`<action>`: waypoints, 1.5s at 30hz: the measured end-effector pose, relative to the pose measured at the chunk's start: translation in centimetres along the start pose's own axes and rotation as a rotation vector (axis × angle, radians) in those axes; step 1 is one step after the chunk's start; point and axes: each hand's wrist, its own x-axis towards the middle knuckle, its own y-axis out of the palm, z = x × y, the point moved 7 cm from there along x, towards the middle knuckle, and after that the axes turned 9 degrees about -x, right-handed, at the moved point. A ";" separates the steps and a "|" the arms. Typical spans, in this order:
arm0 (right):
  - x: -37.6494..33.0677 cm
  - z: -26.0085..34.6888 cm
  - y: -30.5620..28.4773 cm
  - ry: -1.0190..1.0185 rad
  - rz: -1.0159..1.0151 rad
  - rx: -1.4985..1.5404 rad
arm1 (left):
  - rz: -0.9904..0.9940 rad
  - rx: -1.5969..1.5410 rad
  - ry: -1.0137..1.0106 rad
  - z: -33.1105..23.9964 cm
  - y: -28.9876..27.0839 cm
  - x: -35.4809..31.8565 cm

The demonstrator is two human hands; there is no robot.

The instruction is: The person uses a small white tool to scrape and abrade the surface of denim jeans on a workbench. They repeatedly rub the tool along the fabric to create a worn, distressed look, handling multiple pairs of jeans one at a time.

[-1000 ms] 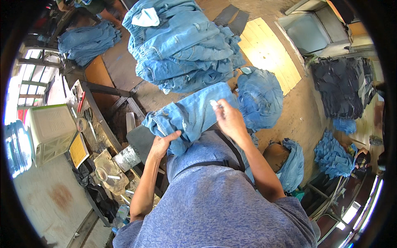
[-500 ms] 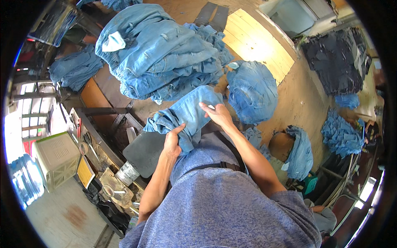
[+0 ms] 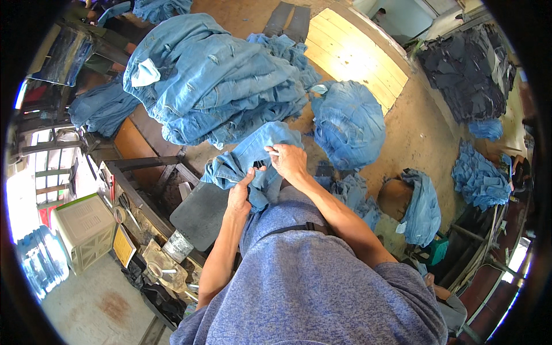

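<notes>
A light blue denim garment (image 3: 253, 155) is bunched in front of my body. My left hand (image 3: 240, 194) grips its lower folds. My right hand (image 3: 289, 161) presses on its right side and pinches a small pale stick-like object (image 3: 271, 153) between the fingers. A tall heap of blue denim garments (image 3: 213, 80) lies just beyond the held piece, on a brown workbench (image 3: 135, 152). A dark grey flat pad (image 3: 200, 214) sits below my left forearm.
A rounded bundle of denim (image 3: 348, 121) sits on the floor to the right, with more blue piles (image 3: 477, 175) and a dark pile (image 3: 468, 72) further right. A beige box (image 3: 83, 227), a water bottle (image 3: 40, 261) and cluttered tools (image 3: 161, 264) stand left.
The denim piece has been gathered closer to my body and turned. My left hand shifted its grip along the lower folds while my right hand stayed on the upper right part.
</notes>
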 end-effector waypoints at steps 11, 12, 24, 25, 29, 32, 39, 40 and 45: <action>-0.4 1.1 -0.9 -0.086 0.089 0.018 | -0.201 0.213 -0.097 -0.9 1.7 0.6; -0.5 1.2 -0.9 -0.085 0.088 0.025 | -0.223 0.218 -0.079 -0.9 1.6 0.6; -0.7 1.3 -1.8 -0.011 0.087 0.043 | -0.026 0.121 0.009 -1.7 0.8 -1.2; -0.8 1.5 -1.9 -0.022 0.067 0.134 | -0.035 0.092 -0.021 -1.5 0.7 -1.3; -1.6 1.1 2.3 0.105 0.477 0.491 | -0.105 0.166 0.021 -1.9 0.4 -1.9; -1.7 1.2 3.7 0.110 0.497 0.563 | -0.088 0.165 0.018 -2.0 0.6 -2.0; -2.2 0.1 3.4 0.326 0.422 0.625 | -0.087 0.106 0.017 -1.6 0.1 -1.7; -2.3 0.2 3.3 0.330 0.436 0.631 | -0.104 0.113 0.012 -1.6 -0.2 -1.7; -1.7 0.5 3.6 0.250 0.468 0.514 | -0.067 0.124 -0.038 -1.5 -0.4 -1.0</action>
